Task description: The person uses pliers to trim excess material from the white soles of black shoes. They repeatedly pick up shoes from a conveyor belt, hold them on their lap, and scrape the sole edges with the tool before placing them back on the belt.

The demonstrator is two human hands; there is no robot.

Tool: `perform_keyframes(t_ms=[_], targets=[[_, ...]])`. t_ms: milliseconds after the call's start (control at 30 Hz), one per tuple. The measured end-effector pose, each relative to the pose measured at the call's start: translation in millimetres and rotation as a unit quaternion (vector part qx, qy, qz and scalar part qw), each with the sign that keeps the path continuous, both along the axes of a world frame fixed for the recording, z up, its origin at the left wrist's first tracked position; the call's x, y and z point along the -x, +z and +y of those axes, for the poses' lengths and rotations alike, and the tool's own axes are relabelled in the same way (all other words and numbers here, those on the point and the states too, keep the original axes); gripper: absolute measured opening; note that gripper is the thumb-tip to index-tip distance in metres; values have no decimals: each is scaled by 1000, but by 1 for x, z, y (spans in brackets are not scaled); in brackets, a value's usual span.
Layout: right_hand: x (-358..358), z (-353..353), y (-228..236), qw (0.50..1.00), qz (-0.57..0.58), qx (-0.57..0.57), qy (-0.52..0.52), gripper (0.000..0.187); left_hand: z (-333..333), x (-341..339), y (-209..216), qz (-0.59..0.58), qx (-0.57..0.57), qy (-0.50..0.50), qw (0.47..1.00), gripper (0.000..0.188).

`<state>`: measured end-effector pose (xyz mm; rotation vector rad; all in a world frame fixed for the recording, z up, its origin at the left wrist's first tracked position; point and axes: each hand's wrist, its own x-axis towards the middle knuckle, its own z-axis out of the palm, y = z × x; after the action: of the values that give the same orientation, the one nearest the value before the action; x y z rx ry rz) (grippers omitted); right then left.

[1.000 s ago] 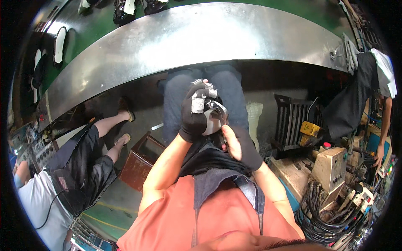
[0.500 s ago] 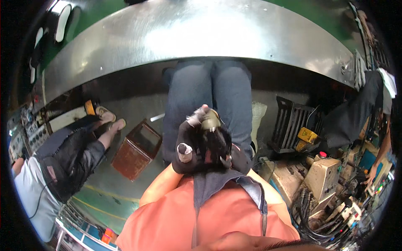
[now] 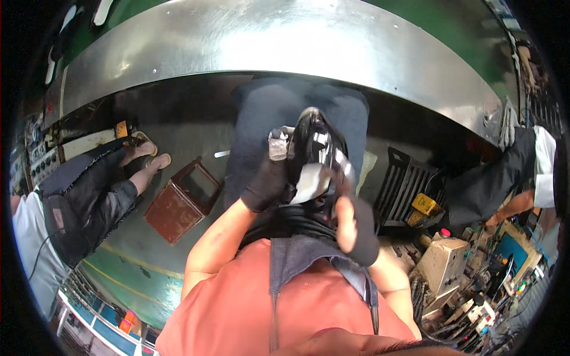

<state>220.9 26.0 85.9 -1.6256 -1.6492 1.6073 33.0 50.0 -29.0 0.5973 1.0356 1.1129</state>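
Over my lap is a glossy black shoe (image 3: 320, 139), its toe pointing away from me. A white piece (image 3: 310, 183), perhaps lining or an insole, shows at its near end. My left hand (image 3: 270, 175), in a black glove with white tape round a finger, is closed on the shoe's left side. By its near right side is my right hand (image 3: 358, 225), also in black with bare fingers and thumb. Motion blurs those fingers, so I cannot tell whether they grip the shoe or the white piece. Loose black material (image 3: 288, 221) lies under my wrists.
A curved-looking metal bench (image 3: 196, 44) runs across in front of my knees. On the left are a brown box-like stool (image 3: 172, 219) and a co-worker (image 3: 83, 213). Rightward stand a dark slatted crate (image 3: 401, 187), a machine box with a red button (image 3: 445, 261), and black cloth (image 3: 493, 178).
The shoe has turned and moved away from me; its glossy upper and white piece now show, while the olive rounded end no longer does. My hands have spread apart, the right shifting rightward.
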Motion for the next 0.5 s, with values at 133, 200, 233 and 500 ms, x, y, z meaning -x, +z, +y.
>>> perform_keyframes(t_ms=[133, 200, 233, 500], targets=[[3, 47, -37, 947, 47, 257, -186, 50, 2, -22, 4, 421, -25, -61, 905, 44], [-2, 51, -52, 969, 51, 200, -132, 50, 0, -20, 0, 444, 8, -96, 891, 53], [-5, 52, -52, 966, 65, 213, -129, 50, 8, 1, 7, 282, 102, -110, 948, 56], [-40, 24, -75, 997, 31, 62, 24, 46, -40, -29, -25, 390, -107, -24, 914, 60]])
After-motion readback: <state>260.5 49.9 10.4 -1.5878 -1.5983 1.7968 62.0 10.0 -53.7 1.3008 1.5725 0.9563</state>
